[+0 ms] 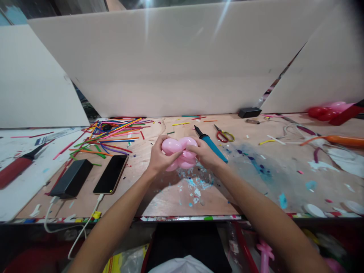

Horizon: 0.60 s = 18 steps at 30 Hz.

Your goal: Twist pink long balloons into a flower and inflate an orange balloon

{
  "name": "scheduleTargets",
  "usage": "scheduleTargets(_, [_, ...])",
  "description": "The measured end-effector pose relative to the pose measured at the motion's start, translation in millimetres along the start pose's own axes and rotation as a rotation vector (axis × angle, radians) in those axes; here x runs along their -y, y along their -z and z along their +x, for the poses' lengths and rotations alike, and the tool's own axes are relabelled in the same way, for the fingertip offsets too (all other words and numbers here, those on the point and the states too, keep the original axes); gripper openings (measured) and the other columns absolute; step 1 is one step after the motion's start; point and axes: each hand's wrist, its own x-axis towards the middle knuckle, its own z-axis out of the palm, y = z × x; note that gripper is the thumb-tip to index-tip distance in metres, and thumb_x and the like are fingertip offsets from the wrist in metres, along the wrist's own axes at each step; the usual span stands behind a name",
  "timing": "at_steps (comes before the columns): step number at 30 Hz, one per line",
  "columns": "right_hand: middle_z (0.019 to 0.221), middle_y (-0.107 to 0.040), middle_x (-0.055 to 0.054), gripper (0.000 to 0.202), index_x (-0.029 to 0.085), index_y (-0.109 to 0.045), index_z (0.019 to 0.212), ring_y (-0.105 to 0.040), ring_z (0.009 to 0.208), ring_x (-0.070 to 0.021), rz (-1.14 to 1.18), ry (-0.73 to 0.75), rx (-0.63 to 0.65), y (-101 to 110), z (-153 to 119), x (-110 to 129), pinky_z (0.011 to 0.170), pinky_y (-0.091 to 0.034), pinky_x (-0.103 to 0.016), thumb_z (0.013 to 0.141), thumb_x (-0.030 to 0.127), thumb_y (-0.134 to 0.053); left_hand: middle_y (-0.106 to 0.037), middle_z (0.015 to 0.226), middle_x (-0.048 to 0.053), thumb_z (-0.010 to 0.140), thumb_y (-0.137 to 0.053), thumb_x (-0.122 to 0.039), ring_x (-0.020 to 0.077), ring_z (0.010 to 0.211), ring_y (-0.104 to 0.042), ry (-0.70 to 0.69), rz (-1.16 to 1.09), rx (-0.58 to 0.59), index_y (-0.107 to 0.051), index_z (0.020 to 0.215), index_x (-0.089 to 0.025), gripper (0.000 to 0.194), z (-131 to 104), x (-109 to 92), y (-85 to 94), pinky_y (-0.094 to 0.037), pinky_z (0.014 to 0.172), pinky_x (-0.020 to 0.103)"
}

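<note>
A pink twisted balloon (171, 145), made of several round bubbles, is held above the middle of the wooden table. My left hand (159, 156) wraps its left side, with the thumb pressed toward the centre. My right hand (207, 152) grips the right side, thumb and fingers on the bubbles. Some fingers of both hands are hidden behind the balloon. Just beyond my right hand lies a blue balloon hand pump (213, 147) with a black nozzle. Red-and-yellow-handled scissors (224, 135) rest to the right of the pump.
Uninflated balloons (113, 136) are heaped at the left rear. A phone (110, 174) and black box (72, 178) with white cables sit at left, beside a red pump (15, 170). A small black block (249, 112) stands before the white panel (182, 60). An orange balloon (345, 141) lies right.
</note>
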Motion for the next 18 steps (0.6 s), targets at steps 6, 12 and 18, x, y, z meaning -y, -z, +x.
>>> scheduleTargets(6, [0.097,-0.068,-0.001,0.047,0.021,-0.064,0.111,-0.061,0.082,-0.0172,0.015,0.068,-0.027,1,2,-8,0.075,-0.049,-0.028,0.067,0.034,-0.077,-0.06,0.094,0.003,0.066,-0.081,-0.044,0.0183,0.085,-0.058,0.138,0.004,-0.086,-0.056,0.1,-0.018,0.051,8,3,4.0,-0.046,0.078,0.029])
scheduleTargets(12, [0.098,-0.064,0.001,0.048,0.024,-0.063,0.117,-0.058,0.077,-0.0142,-0.097,0.131,-0.022,4,3,-13,0.069,-0.047,-0.025,0.069,0.027,-0.07,-0.061,0.083,0.001,0.064,-0.081,-0.048,0.015,0.075,-0.056,0.28,-0.103,-0.103,-0.057,0.092,-0.014,0.05,13,5,5.8,-0.045,0.071,0.027])
scheduleTargets(18, [0.089,-0.06,0.002,0.043,0.023,-0.06,0.118,-0.05,0.067,-0.0109,-0.089,0.111,0.043,8,3,-12,0.059,-0.04,-0.022,0.076,0.032,-0.068,-0.062,0.081,0.001,0.063,-0.081,-0.052,0.0142,0.072,-0.056,0.393,-0.226,0.048,-0.059,0.091,-0.013,0.053,16,6,8.2,-0.044,0.069,0.026])
